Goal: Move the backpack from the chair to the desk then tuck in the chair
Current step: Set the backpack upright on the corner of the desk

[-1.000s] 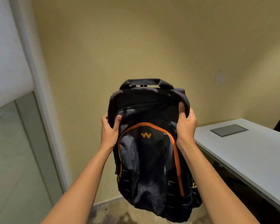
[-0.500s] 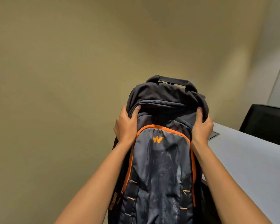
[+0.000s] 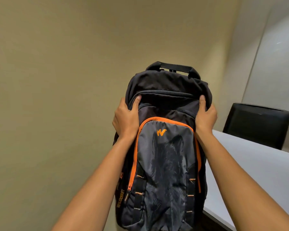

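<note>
- Backpack (image 3: 165, 147) held up in the air, upright, long axis near vertical, top handle uppermost and printed front pocket facing the camera.
- Clasped at the upper corners: left hand (image 3: 126, 120) on the left shoulder of the bag, right hand (image 3: 205, 116) on the right shoulder, thumbs pressed into the front fabric, fingers wrapped behind and out of sight.
- Each grip closed on the fabric, both arms stretched forward at about the same height.
- Desk (image 3: 257, 172) lying to the right of the bag and lower; bag's right edge overlapping the near desk edge in view, but whether over it or just beside it could not be told.
- Bottom of the bag cut off at the frame's lower edge, so clearance above the desk unknown.
- Judged: carry in hand; a rightward and downward shift needed, right hand nearer the desk.
- Black chair (image 3: 257, 124) seen beyond the desk's far side.
</note>
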Action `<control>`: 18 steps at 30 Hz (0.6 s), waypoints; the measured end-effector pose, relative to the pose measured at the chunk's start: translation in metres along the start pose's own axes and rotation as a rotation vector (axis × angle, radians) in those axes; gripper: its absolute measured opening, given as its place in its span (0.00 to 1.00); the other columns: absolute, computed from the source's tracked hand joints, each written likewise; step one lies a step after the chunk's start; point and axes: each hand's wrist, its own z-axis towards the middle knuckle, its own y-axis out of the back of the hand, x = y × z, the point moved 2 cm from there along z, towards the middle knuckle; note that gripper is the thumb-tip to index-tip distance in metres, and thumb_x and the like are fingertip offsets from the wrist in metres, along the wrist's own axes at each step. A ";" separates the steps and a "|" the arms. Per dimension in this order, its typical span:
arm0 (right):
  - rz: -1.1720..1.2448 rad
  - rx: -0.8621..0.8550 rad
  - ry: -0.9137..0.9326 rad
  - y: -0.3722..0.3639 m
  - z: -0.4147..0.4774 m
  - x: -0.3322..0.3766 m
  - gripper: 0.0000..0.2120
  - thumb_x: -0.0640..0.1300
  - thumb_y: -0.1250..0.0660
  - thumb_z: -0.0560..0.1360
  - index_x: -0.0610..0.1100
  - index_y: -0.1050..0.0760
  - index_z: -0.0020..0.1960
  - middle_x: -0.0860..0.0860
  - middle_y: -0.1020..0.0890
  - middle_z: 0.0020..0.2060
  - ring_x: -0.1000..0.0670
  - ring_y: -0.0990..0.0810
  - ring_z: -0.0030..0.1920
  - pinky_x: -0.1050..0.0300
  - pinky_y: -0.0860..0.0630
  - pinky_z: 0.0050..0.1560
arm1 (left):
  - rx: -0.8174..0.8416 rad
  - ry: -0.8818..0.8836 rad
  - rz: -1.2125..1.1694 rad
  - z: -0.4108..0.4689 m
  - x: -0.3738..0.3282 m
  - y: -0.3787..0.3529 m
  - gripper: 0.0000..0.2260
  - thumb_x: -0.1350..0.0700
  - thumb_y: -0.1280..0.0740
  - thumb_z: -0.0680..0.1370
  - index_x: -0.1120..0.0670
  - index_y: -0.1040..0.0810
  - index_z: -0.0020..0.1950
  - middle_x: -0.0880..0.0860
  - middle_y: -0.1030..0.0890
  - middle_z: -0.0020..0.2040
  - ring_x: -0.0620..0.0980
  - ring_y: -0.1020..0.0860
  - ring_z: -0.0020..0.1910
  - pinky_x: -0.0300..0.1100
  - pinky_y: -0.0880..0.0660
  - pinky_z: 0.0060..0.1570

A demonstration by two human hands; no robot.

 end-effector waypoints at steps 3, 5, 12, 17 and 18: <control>-0.005 -0.020 -0.001 -0.017 0.033 -0.014 0.23 0.58 0.41 0.78 0.43 0.26 0.65 0.45 0.20 0.60 0.45 0.23 0.61 0.58 0.30 0.58 | 0.018 0.020 -0.035 0.023 0.010 -0.039 0.19 0.38 0.39 0.76 0.52 0.23 0.54 0.50 0.17 0.48 0.56 0.21 0.47 0.43 0.35 0.41; -0.007 -0.036 0.010 -0.025 0.053 -0.021 0.23 0.58 0.41 0.79 0.43 0.26 0.65 0.45 0.21 0.61 0.46 0.23 0.61 0.60 0.31 0.58 | 0.026 0.016 -0.056 0.034 0.013 -0.062 0.19 0.38 0.39 0.76 0.52 0.23 0.54 0.50 0.17 0.47 0.55 0.21 0.47 0.42 0.35 0.41; -0.059 -0.075 0.015 -0.050 0.122 -0.052 0.23 0.57 0.42 0.79 0.42 0.27 0.66 0.45 0.21 0.61 0.46 0.24 0.61 0.60 0.32 0.58 | 0.051 0.030 -0.086 0.065 0.020 -0.138 0.19 0.38 0.39 0.76 0.53 0.24 0.52 0.50 0.18 0.46 0.55 0.21 0.45 0.43 0.35 0.41; -0.099 -0.068 -0.006 -0.066 0.172 -0.082 0.24 0.59 0.43 0.79 0.42 0.26 0.64 0.44 0.20 0.60 0.45 0.23 0.60 0.54 0.29 0.61 | 0.048 0.049 -0.082 0.079 0.029 -0.191 0.19 0.38 0.39 0.76 0.54 0.24 0.50 0.44 0.24 0.40 0.48 0.28 0.38 0.42 0.36 0.40; -0.103 -0.054 -0.007 -0.071 0.183 -0.089 0.24 0.59 0.43 0.79 0.43 0.26 0.64 0.45 0.20 0.60 0.44 0.23 0.60 0.52 0.29 0.61 | 0.040 0.057 -0.082 0.082 0.032 -0.202 0.19 0.38 0.39 0.76 0.54 0.24 0.50 0.44 0.25 0.40 0.48 0.28 0.38 0.42 0.35 0.40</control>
